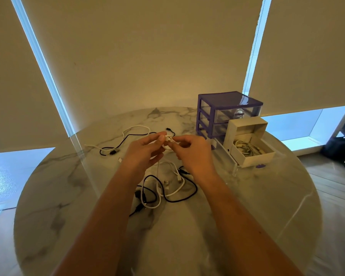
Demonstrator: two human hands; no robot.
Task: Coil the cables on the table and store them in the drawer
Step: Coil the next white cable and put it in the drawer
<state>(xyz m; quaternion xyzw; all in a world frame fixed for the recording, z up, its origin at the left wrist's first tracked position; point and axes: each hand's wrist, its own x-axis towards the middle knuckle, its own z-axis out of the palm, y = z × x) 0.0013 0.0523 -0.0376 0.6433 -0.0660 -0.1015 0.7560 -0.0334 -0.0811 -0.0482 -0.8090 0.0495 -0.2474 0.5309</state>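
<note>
Marble table (pixel 68 196) fills the near view; below both hands, loose black and white cables (pixel 163 188) tangle. Left hand (pixel 142 152) and right hand (pixel 193 154) pinch a small white cable coil (pixel 168 140). Right of them, an open drawer (pixel 253 150) holds a coiled cable; beyond, beige blinds (pixel 147 46).

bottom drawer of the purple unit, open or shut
Open. The bottom drawer is pulled out from the purple drawer unit over the table, carrying an open white box with coiled white cable inside.
</note>
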